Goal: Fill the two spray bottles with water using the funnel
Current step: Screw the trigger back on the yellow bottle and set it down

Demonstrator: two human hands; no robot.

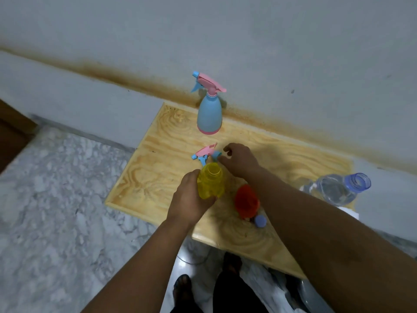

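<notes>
A yellow spray bottle (211, 182) stands open-necked on the wooden board (158, 168), and my left hand (189, 199) grips its left side. Its pink and blue spray head (206, 153) lies on the board just behind it. My right hand (240, 160) hovers beside that spray head with fingers loosely curled, holding nothing. A red funnel (246, 202) lies on the board to the right of the yellow bottle, partly under my right forearm. A blue spray bottle (209, 114) with its pink head on stands upright at the board's far edge.
A clear water bottle (336, 188) with an open blue neck stands at the board's right end. Its blue cap (260, 220) lies near the funnel. A stained wall runs behind the board; marble floor lies to the left, and my feet (182, 288) show below.
</notes>
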